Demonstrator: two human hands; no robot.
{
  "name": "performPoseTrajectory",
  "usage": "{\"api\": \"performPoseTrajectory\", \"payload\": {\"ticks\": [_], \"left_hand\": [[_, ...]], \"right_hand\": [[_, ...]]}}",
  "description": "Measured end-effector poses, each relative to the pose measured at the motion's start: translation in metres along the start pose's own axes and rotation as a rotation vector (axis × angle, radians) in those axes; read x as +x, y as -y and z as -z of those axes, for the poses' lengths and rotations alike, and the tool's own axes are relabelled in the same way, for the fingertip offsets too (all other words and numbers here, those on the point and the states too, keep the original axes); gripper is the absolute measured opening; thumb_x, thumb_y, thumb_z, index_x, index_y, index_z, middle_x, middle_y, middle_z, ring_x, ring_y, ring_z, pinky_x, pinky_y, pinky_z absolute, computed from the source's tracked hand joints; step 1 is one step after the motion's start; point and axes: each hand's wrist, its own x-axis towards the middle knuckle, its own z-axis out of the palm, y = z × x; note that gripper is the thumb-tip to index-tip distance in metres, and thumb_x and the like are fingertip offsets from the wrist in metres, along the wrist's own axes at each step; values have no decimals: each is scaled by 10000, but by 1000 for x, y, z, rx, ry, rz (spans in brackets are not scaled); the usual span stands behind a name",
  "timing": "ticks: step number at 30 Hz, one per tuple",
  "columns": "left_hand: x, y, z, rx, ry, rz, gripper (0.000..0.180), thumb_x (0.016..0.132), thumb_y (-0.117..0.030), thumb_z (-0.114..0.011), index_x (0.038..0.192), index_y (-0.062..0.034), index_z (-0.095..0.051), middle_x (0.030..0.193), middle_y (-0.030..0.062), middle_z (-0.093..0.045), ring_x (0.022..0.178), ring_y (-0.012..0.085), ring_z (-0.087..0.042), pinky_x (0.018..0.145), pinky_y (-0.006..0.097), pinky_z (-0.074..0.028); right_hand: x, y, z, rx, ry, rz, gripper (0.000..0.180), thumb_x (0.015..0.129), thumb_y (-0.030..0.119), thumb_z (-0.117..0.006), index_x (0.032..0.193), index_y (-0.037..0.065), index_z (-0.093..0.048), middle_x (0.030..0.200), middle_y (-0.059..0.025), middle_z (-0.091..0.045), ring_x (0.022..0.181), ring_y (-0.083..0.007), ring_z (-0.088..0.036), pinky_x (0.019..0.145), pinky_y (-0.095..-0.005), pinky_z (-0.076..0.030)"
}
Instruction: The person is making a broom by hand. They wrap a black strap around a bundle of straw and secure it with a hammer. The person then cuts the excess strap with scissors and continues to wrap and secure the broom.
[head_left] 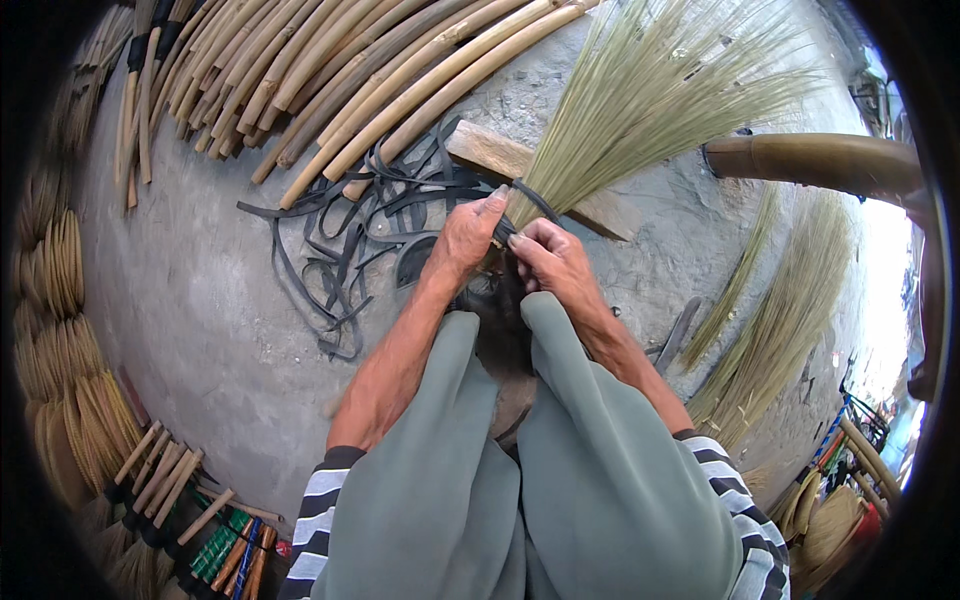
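Note:
A fan of pale green broom straw (640,105) spreads away from me, its narrow bound end between my knees. My left hand (466,232) is closed around the left side of that end, thumb pointing along it. A flat black strip, which looks like rubber, (537,200) arcs over the straw between my two hands. With fingers pinched together, my right hand (552,257) grips the black strip at the right side of the binding. The lowest tip of the bundle is in shadow, partly hidden by my hands.
Loose black strips (345,235) lie tangled on the left. A wooden block (492,150) passes beneath the straw. Bamboo poles (400,90) are stacked at the far left. On the right are a knife blade (679,332), loose straw (785,320) and a thick bamboo post (810,157).

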Motion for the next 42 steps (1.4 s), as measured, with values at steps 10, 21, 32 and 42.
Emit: {"api": "performPoseTrajectory", "payload": {"ticks": [10,21,32,42], "left_hand": [[2,-9,-8,546,-443,-43,619,1174,-521,-346,1177,-36,-731,1034,357,-757,1036,613,-700,939,689,-536],[17,-9,5,472,-421,44,727,1128,-462,-336,1049,89,-803,1103,393,-743,1110,598,-707,1036,640,-534],[26,6,8,407,-434,-35,771,1148,-466,-317,881,110,-753,939,413,-707,1051,602,-702,981,653,-514],[20,11,5,546,-450,-165,631,1170,-439,-346,1108,-1,-795,1076,352,-756,1060,590,-704,987,659,-543]], "right_hand": [[43,1,-19,75,-38,41,257,1073,276,-703,959,51,-653,714,2,-584,552,-95,-534,492,-286,-434],[33,-2,-27,323,-9,2,199,1073,208,-659,928,85,-599,648,50,-462,462,-68,-397,419,-297,-336],[34,-14,-23,-152,-193,303,251,1068,218,-697,920,24,-637,721,5,-539,637,-90,-475,578,-316,-428],[35,-5,-14,-468,-216,405,252,1046,237,-753,1037,-7,-691,789,-94,-616,719,-150,-547,693,-359,-511]]}}
